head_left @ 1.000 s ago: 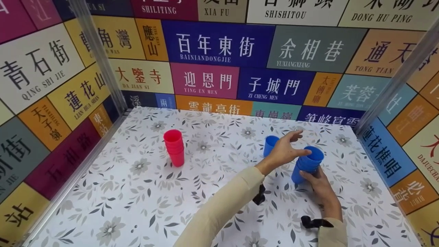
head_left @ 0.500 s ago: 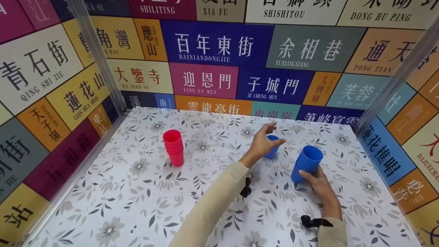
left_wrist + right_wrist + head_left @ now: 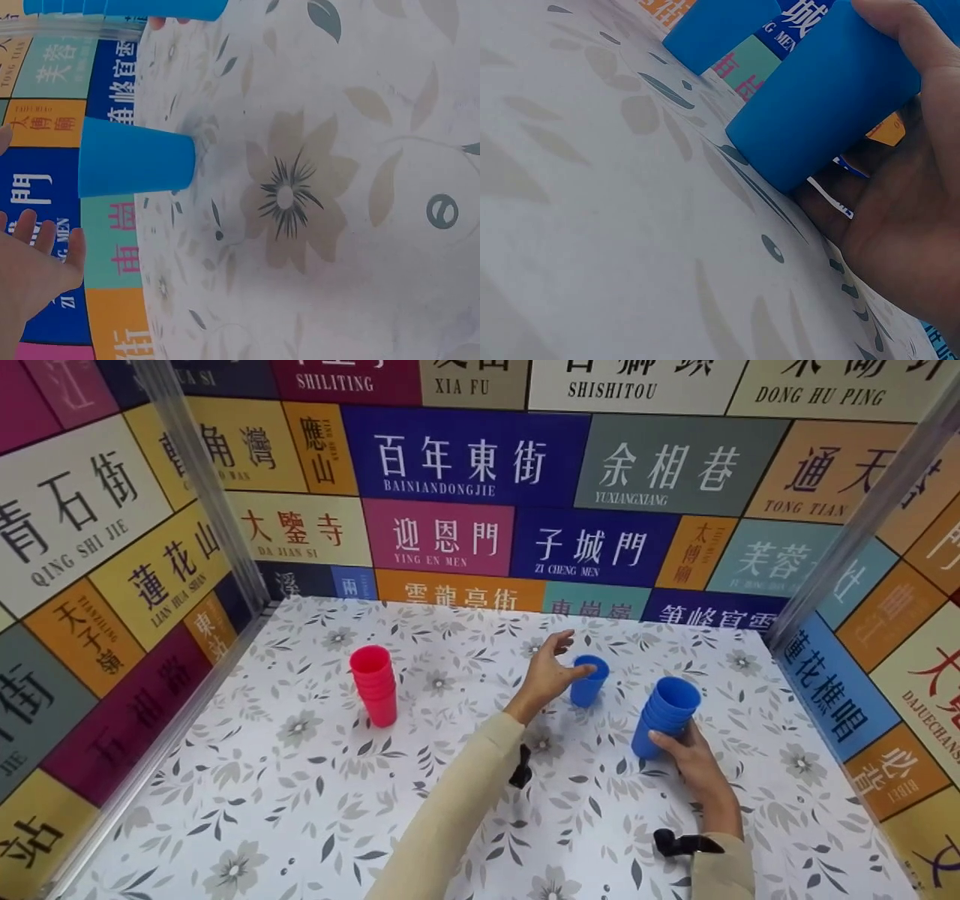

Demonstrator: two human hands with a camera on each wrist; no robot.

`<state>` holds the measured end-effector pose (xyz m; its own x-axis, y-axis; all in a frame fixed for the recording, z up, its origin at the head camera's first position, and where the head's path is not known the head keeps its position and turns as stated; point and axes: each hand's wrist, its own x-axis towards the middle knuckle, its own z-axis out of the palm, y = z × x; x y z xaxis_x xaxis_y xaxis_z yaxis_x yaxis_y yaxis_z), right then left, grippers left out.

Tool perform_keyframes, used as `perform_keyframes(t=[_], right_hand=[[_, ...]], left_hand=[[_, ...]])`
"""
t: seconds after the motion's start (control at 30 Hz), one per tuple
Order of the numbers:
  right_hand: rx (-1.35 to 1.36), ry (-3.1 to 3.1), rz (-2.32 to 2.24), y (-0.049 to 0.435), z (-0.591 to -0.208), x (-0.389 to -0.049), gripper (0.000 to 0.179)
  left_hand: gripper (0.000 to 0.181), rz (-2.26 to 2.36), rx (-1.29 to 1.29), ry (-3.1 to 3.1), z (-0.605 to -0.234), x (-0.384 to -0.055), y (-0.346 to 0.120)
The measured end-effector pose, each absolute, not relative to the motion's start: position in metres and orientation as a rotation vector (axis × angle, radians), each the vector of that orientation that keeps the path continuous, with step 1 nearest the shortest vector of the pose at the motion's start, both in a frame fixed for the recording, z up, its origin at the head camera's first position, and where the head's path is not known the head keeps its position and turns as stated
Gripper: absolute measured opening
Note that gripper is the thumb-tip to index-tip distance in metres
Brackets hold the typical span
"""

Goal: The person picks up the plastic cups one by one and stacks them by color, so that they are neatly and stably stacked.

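A stack of several blue cups (image 3: 654, 727) is gripped low on its side by my right hand (image 3: 694, 761). In the right wrist view the thumb and fingers wrap round the lowest blue cup (image 3: 832, 97), its base close over the table. A single blue cup (image 3: 587, 690) stands upright to the left of that stack. Beside it my left hand (image 3: 544, 679) is spread with nothing in it, its thumb overlapping the rim in the head view. The left wrist view shows a gap between this hand (image 3: 37, 281) and the lone cup (image 3: 135, 159).
A stack of several red cups (image 3: 375, 690) stands on the left part of the table, which has a floral cover (image 3: 315, 795). Walls with colourful street-name panels (image 3: 457, 450) enclose the back and sides, with clear corner strips (image 3: 217, 495).
My left hand has drawn away from the rim of the blue stack and moved left, past the lone cup to its near left side. My right hand keeps its grip on the stack.
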<state>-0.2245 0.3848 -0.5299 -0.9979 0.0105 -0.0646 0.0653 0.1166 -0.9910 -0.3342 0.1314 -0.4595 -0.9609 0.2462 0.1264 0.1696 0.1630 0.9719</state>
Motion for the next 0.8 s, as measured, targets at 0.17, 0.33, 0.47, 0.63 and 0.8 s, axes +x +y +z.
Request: perform_keyframes(t=[0.17, 0.33, 0.47, 0.63, 0.8], right_hand=[[0.110, 2.328, -2.038, 0.385, -0.529, -0.225, 0.095], [0.111, 2.329, -2.035, 0.385, -0.528, -0.226, 0.095], [0.103, 2.338, -2.033, 0.385, -0.529, -0.226, 0.094], [0.072, 2.343, -2.040, 0.385, -0.530, -0.225, 0.092], [0.062, 2.351, -2.035, 0.385, -0.529, -0.225, 0.089]], left_hand=[[0.075, 1.994, 0.327, 2.301, -0.469, -0.338, 0.132], [0.077, 1.974, 0.289, 2.298, -0.477, -0.339, 0.133], [0.078, 1.970, 0.294, 2.293, -0.484, -0.338, 0.134], [0.080, 1.956, 0.278, 2.286, -0.492, -0.335, 0.140], [0.083, 1.916, 0.275, 2.277, -0.495, -0.332, 0.148]])
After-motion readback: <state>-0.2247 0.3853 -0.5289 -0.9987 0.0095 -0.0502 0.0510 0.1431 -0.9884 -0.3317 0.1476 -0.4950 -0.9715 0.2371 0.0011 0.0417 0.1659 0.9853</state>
